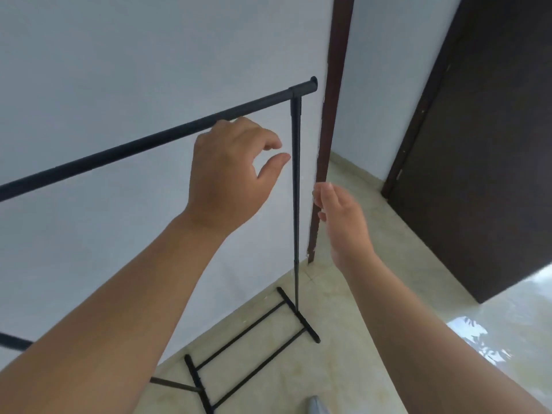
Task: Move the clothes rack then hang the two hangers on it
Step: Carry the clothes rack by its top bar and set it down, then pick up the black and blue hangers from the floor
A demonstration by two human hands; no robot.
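- One head view, looking down: glossy cream floor tiles [343, 339] shine with window glare at the right, and a plain pale wall [134, 49] fills the left half.
- Dark brown door frame [330, 130] runs down the middle, and a dark door [478, 162] stands open on the right.
- Clothes rack [296, 186] stands close against the wall, just left of the door frame; it's slim black tubing, matte, nothing hanging on it.
- Top rail [119, 152] slants from the left edge up to a capped end near the frame, joined by a T-fitting to the thin upright pole.
- Down low, the pole meets a flat foot bar [298, 315], with two thin rods running back to a second foot bar.
- Left hand [227, 177] is up at the rail, fingers loosely curled; its knuckles overlap the rail, but whether they touch it I cannot tell. Thumb and forefinger are parted, nothing gripped.
- Right hand [343, 222] hovers just right of the upright pole, palm turned inward, fingers straight and slack, holding nothing, slightly blurred.
- Bare forearms, both reaching in from the bottom.
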